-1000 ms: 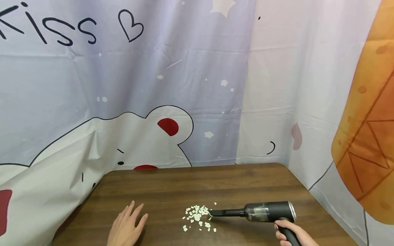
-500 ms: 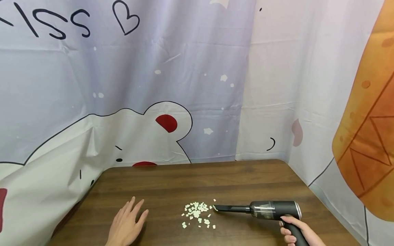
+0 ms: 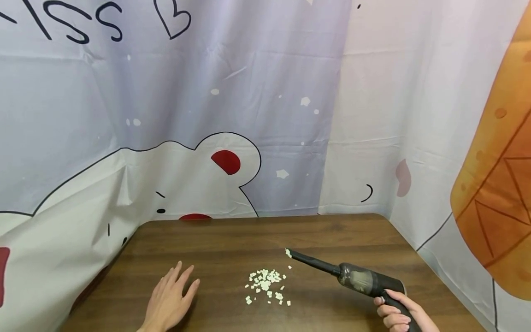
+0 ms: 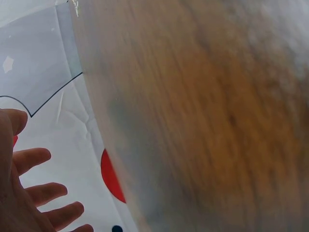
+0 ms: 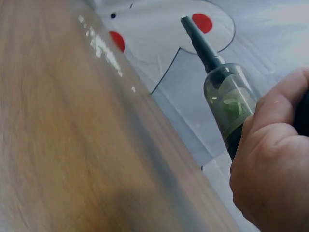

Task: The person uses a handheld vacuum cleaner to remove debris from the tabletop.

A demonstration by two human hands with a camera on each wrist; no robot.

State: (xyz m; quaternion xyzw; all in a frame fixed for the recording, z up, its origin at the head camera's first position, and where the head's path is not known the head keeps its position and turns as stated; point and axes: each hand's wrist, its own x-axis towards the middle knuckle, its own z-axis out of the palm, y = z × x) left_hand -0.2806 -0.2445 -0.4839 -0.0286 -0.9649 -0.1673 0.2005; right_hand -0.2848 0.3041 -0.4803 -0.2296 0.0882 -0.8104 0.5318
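At the left of the table [image 3: 232, 240], the left hand [image 3: 170, 302] lies flat on the wood, palm down, fingers straight and slightly spread, holding nothing; the left wrist view shows those fingers [image 4: 36, 157] fanned out against the cloth backdrop [image 3: 124, 115] printed with a bear. To its right, well apart from the hand, a small heap of pale scraps [image 3: 266, 287] lies scattered on the tabletop. Above and just right of the heap, one scrap [image 3: 287, 252] sits at the tip of the vacuum's nozzle [image 3: 312, 262], which is lifted off the table and slants up toward the back left. The vacuum [image 3: 356, 276] runs down to the right, its clear cup holding greenish bits, seen in the right wrist view [image 5: 231, 104]. At the far right, the right hand [image 3: 400, 313] is wrapped around the dark handle, fingers curled tight about it near the table's front right corner.
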